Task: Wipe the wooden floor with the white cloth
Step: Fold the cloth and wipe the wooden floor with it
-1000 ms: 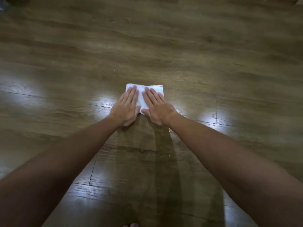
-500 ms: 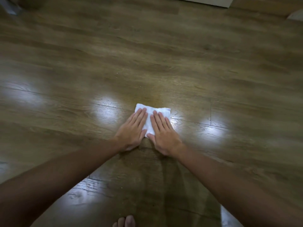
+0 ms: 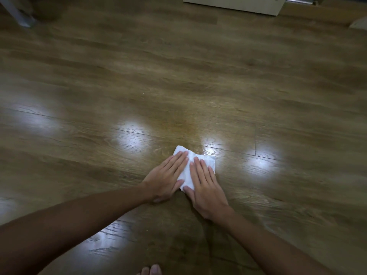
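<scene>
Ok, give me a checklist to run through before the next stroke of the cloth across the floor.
1. Left hand flat on the white cloth: ok, fingers straight.
2. Right hand flat on the cloth: ok, fingers straight.
3. Cloth lying smooth: not ok, it looks bunched between the hands.
4. Wooden floor ahead free of obstacles: ok up to the white cabinet at the far edge.
5. Toes out of the stroke's way: ok, behind the hands.
6. Cloth damp enough: cannot tell.
</scene>
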